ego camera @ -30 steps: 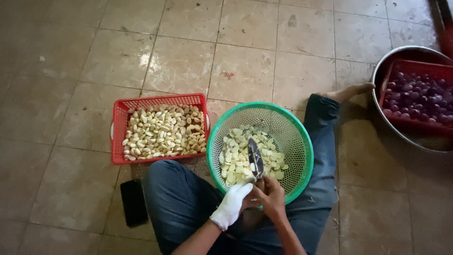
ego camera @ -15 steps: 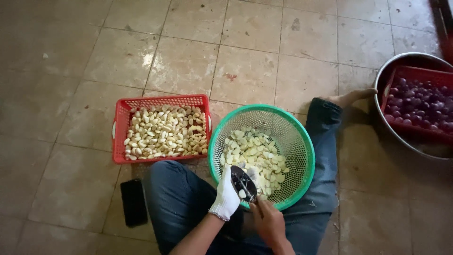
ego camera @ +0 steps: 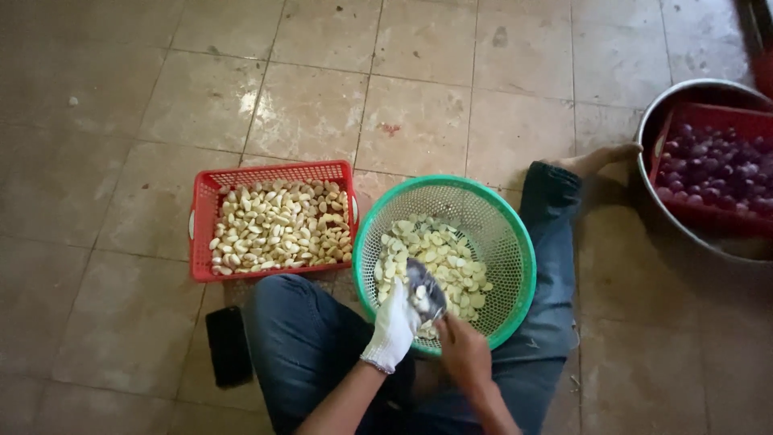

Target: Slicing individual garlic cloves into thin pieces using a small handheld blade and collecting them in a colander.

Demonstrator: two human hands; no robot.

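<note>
A round green mesh basket (ego camera: 507, 234) rests between my legs and holds many pale peeled garlic cloves (ego camera: 439, 258). My left hand (ego camera: 392, 329), in a white glove, is over the basket's near rim and pinches a clove against a knife blade. My bare right hand (ego camera: 465, 352) grips the handle of that knife (ego camera: 423, 292), whose wide dark blade points up into the basket with bits of garlic on it. A red rectangular plastic basket (ego camera: 201, 242) full of whole cloves stands on the floor to the left of the green one.
I sit on a worn tiled floor (ego camera: 338, 105) in blue jeans, with my bare foot (ego camera: 600, 157) stretched to the right. A black phone (ego camera: 229, 345) lies by my left thigh. At the right, a large metal basin (ego camera: 656, 201) holds a red crate of purple shallots (ego camera: 717, 173).
The knife blade has dropped from upright over the cloves to the basket's near rim. My gloved left hand has moved up against the blade, and both hands have closed together.
</note>
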